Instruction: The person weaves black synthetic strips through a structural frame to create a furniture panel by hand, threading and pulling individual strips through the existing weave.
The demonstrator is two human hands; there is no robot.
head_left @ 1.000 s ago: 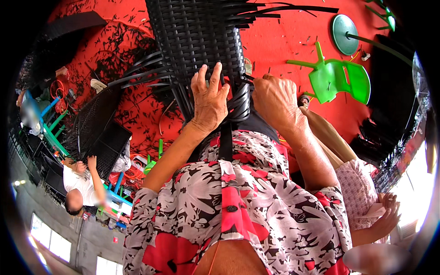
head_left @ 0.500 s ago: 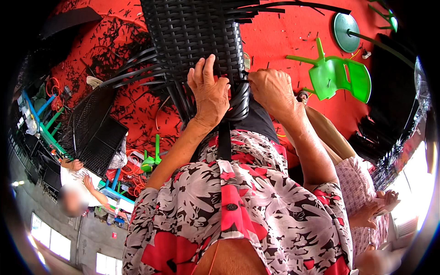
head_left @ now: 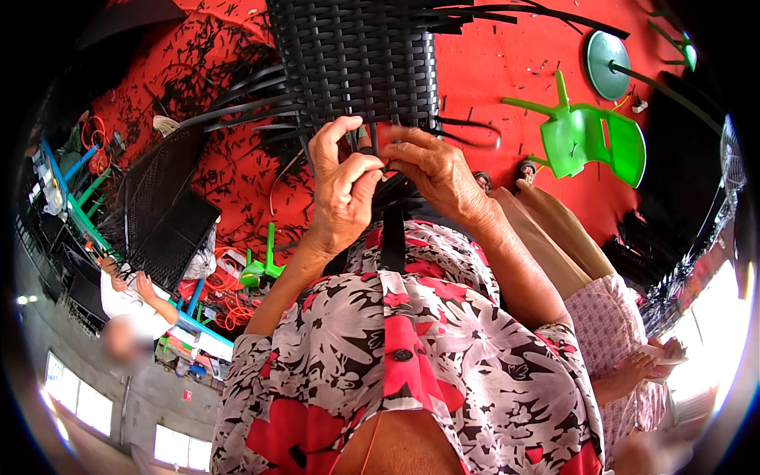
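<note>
1. Floor (head_left: 475, 87), red, strewn with black scraps (head_left: 194, 83).
2. Black woven panel (head_left: 356, 63), top centre, just beyond both hands.
3. Right hand (head_left: 435, 170), fingertips bunched; cannot tell whether gripping.
4. Left hand (head_left: 344, 186), thumb and forefinger pinching black strip (head_left: 371, 150).

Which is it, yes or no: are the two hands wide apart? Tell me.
No: the left hand and right hand are close together, their fingertips nearly meeting near the lower end of the black weave.
</note>
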